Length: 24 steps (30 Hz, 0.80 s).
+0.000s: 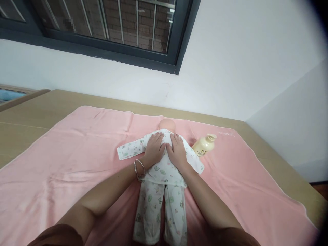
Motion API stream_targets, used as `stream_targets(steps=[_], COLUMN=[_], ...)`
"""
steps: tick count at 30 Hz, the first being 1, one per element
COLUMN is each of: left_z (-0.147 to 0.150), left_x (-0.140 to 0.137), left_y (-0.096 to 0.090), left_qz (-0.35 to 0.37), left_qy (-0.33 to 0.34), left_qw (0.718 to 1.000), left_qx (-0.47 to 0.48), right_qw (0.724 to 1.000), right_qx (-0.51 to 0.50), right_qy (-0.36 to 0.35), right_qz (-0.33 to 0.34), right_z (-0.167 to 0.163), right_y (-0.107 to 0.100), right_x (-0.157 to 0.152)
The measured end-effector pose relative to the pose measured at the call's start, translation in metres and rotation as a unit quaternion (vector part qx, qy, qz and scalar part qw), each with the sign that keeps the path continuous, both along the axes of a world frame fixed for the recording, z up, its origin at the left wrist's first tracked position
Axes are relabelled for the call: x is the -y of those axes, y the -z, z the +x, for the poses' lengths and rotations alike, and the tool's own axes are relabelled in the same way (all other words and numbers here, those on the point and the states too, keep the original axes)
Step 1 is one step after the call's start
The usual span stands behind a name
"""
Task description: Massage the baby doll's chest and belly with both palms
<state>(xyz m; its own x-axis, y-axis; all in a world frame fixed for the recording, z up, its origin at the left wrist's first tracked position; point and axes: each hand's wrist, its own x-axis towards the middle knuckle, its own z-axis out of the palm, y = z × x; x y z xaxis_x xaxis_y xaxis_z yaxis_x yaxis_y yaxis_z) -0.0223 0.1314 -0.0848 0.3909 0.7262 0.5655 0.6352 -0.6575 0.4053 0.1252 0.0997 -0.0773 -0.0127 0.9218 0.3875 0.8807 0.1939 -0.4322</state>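
A baby doll dressed in a white printed top and trousers lies stretched out on a pink blanket. Its bald head points toward the wall, and no face shows. My left hand rests flat on the left side of the doll's upper body, fingers extended. On the right side my right hand lies flat as well, the two thumbs close together at the middle. The doll's left-hand sleeve spreads out sideways; the other sleeve slants down by my right forearm.
A cream pump bottle lies tilted on the blanket, right of the doll. Wooden tabletop shows around the blanket. Behind it stand a white wall and a dark-framed window with bars.
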Motion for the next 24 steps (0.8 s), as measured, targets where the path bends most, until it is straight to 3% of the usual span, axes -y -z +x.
stream_targets(steps=[5,10,16,24], left_z=[0.000,0.001,0.000,-0.003], left_x=[0.003,0.012,0.018,0.009], left_y=[-0.008,-0.008,-0.010,-0.008], left_qz=[0.031,0.045,0.016,-0.021], left_qy=[0.032,-0.016,-0.061,0.009], left_qw=[0.999,0.999,0.998,1.000], left_qx=[-0.004,0.014,0.027,-0.021], right_qw=[0.999,0.996,0.992,0.997], right_qx=[0.029,0.049,0.045,0.070], right_qy=[-0.007,0.035,0.117,-0.034], right_qz=[0.022,0.067,0.016,0.029], right_z=[0.000,-0.008,-0.008,0.008], right_y=[0.002,0.002,-0.001,0.013], right_x=[0.002,0.014,0.018,-0.001])
